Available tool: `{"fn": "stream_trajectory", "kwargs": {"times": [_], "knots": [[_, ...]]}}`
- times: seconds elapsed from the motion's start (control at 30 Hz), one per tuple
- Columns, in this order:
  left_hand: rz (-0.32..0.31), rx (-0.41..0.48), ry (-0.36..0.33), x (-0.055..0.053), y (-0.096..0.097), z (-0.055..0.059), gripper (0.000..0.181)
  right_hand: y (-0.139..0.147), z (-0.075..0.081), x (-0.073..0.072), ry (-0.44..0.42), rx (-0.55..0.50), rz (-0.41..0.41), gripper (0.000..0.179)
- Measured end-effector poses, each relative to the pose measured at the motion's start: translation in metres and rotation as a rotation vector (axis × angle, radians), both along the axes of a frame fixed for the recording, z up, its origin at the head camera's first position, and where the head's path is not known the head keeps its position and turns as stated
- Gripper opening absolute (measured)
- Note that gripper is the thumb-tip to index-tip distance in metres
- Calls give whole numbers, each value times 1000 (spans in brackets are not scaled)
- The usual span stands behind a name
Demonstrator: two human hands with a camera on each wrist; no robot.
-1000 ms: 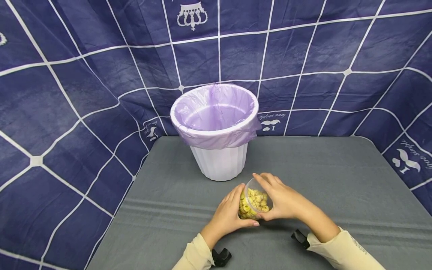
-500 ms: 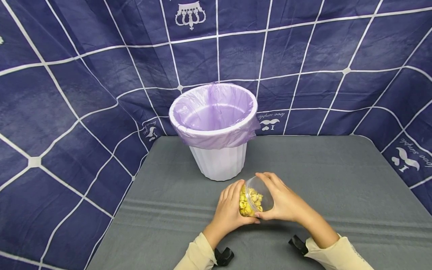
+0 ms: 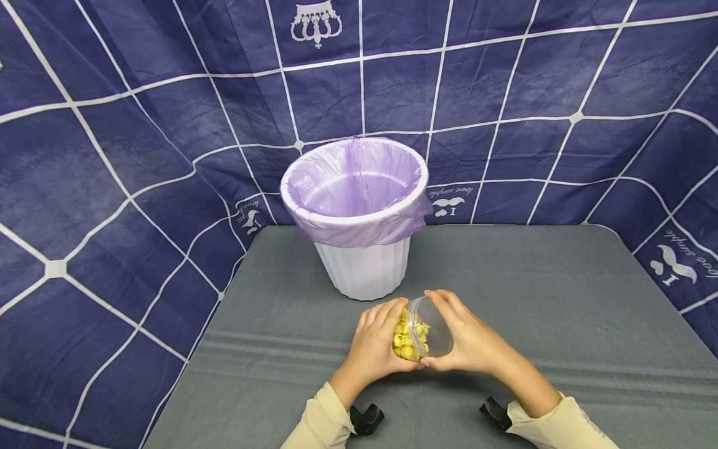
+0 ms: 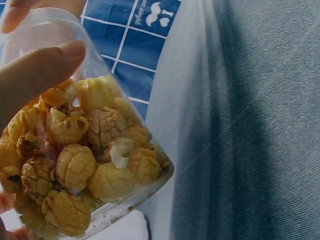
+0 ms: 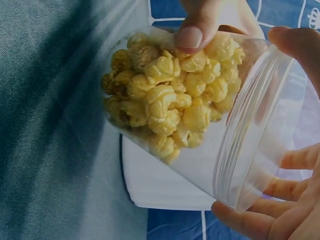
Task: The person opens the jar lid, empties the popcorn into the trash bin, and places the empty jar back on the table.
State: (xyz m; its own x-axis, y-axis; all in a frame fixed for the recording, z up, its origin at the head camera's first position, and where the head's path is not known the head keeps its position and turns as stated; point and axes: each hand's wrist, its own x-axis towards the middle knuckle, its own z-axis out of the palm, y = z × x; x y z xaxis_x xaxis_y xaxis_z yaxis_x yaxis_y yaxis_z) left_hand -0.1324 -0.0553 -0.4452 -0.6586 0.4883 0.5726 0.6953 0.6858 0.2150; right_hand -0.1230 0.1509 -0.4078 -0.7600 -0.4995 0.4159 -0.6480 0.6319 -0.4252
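Observation:
A clear plastic jar (image 3: 437, 330) of yellow popcorn (image 3: 402, 342) lies tilted on its side between both hands, in front of the bin. My left hand (image 3: 367, 343) grips the body around the popcorn end, its thumb (image 4: 47, 65) against the wall in the left wrist view. Around the other, clear end curl the fingers of my right hand (image 3: 473, 337). Close up in the right wrist view, a ribbed ring (image 5: 245, 130) circles the jar near that end. The popcorn is heaped toward the jar's base, with clear wall beyond it.
A white bin (image 3: 364, 271) lined with a purple bag (image 3: 364, 234) stands open behind the hands. Grey cloth (image 3: 533, 280) covers the table, and blue checked fabric (image 3: 482, 81) hangs behind and at both sides. A black wrist mount (image 3: 367, 420) sits by the left cuff.
The jar has turned, so its clear end faces more to the right, and the popcorn has shifted toward the left hand. Both hands keep their hold and have moved slightly.

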Motion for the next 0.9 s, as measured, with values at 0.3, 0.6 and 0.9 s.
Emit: {"fn": "stream_trajectory", "kwargs": {"times": [0.3, 0.6, 0.9], "knots": [[-31, -15, -39, -2, -5, 5, 103, -1, 0, 0, 59, 53, 30, 106], [-64, -41, -169, -2, -10, 4, 104, -1, 1, 2, 72, 126, 120, 109], [-2, -58, -131, -2, -7, 7, 101, -7, 13, 13, -139, 116, -129, 107]]}}
